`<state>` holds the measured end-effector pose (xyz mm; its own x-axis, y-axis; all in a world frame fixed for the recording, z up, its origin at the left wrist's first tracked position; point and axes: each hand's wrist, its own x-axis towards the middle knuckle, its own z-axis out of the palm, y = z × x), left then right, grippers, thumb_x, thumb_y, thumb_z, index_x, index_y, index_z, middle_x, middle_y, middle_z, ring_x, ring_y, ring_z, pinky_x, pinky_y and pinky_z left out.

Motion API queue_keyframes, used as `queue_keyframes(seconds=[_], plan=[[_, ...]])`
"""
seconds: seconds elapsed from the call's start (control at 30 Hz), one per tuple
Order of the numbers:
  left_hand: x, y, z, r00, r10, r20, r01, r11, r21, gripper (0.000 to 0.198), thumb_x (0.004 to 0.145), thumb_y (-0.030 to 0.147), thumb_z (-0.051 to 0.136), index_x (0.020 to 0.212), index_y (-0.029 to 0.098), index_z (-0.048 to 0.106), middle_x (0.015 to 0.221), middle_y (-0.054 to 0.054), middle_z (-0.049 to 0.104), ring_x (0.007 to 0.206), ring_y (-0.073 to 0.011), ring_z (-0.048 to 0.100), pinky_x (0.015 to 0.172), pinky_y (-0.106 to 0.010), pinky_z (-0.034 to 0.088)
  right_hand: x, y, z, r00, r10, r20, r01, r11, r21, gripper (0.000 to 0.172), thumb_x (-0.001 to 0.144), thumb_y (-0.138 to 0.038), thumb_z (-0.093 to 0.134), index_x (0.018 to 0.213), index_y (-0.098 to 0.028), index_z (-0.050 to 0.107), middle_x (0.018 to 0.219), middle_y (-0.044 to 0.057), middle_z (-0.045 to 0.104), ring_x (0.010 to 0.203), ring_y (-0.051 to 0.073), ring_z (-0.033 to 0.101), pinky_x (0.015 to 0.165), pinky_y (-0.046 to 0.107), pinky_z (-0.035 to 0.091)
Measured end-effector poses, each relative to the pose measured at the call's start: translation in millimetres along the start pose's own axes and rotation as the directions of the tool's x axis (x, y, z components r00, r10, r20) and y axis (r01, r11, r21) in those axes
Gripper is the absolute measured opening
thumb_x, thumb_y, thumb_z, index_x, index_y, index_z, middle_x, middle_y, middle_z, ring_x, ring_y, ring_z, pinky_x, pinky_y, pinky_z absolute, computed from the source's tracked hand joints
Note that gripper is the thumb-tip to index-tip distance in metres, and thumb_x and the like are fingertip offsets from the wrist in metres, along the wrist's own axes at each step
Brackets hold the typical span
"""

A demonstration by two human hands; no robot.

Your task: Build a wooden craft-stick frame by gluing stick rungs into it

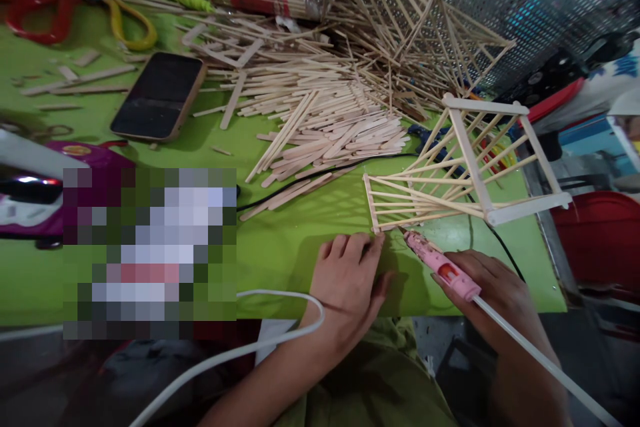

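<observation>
Right hand gluing at the corner of a stick frame, left hand flat beside it

The right hand (495,293) is closed around a pink glue gun (441,265) with a white glue stick (530,347) trailing from its back, and the nozzle is at the near corner of the wooden stick frame (465,167). The left hand (350,280) lies palm down on the green table (280,247), fingers together and holding nothing, its fingertips just beside that same corner. Whether they touch it I cannot tell. The frame lies on its side just beyond both hands, reaching to the right. Behind it is a loose pile of craft sticks (325,113), and a phone (159,97) and yellow-handled scissors (115,7) lie farther left. A white cable (240,340) curves under the left wrist.
</observation>
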<state>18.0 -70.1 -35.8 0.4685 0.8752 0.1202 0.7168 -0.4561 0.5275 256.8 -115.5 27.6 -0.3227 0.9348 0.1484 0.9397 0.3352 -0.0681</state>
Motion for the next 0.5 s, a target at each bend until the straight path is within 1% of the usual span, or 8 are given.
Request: queue_keyframes(seconds=[0.13, 0.27, 0.4, 0.5], plan=[[-1, -1, 2.0, 1.000, 0.005, -0.022, -0.005, 1.000, 0.008, 0.049, 0.093, 0.036, 0.060, 0.139, 0.021, 0.056, 0.115, -0.008, 0.064, 0.098, -0.0262, 0.053, 0.081, -0.043, 0.044, 0, 1, 2, 1.000, 0.001, -0.012, -0.001, 1.000, 0.013, 0.013, 0.097, -0.025, 0.053, 0.107, -0.025, 0.061, 0.094, 0.006, 0.075, 0.081, 0.023, 0.071, 0.068, 0.036, 0.050], [-1, -1, 2.6, 1.000, -0.004, -0.023, 0.004, 1.000, 0.017, 0.047, 0.094, 0.037, 0.059, 0.139, 0.023, 0.057, 0.114, -0.008, 0.065, 0.097, -0.0261, 0.054, 0.081, -0.043, 0.044, -3, 2, 3, 1.000, 0.028, 0.007, -0.028, 0.999, 0.024, 0.010, 0.097, -0.025, 0.055, 0.104, -0.024, 0.062, 0.092, 0.006, 0.074, 0.076, 0.022, 0.070, 0.067, 0.035, 0.051], [0, 0, 0.9, 0.999, -0.013, -0.031, 0.014, 0.999, 0.031, 0.045, 0.093, 0.035, 0.060, 0.137, 0.023, 0.059, 0.113, -0.009, 0.066, 0.096, -0.0265, 0.055, 0.079, -0.042, 0.044, -7, 7, 1, 0.995, 0.096, -0.004, -0.094, 0.983, 0.161, 0.010, 0.095, -0.031, 0.060, 0.101, -0.024, 0.066, 0.085, 0.004, 0.072, 0.073, 0.021, 0.069, 0.065, 0.033, 0.053], [1, -1, 0.1, 0.999, -0.017, -0.029, 0.018, 1.000, 0.022, 0.043, 0.093, 0.034, 0.059, 0.135, 0.022, 0.061, 0.111, -0.010, 0.067, 0.095, -0.0269, 0.056, 0.079, -0.042, 0.045, -11, 15, -2, 0.983, 0.179, -0.038, -0.166, 0.958, 0.233, 0.016, 0.094, -0.033, 0.062, 0.105, -0.026, 0.071, 0.089, 0.005, 0.075, 0.078, 0.022, 0.072, 0.066, 0.032, 0.056]])
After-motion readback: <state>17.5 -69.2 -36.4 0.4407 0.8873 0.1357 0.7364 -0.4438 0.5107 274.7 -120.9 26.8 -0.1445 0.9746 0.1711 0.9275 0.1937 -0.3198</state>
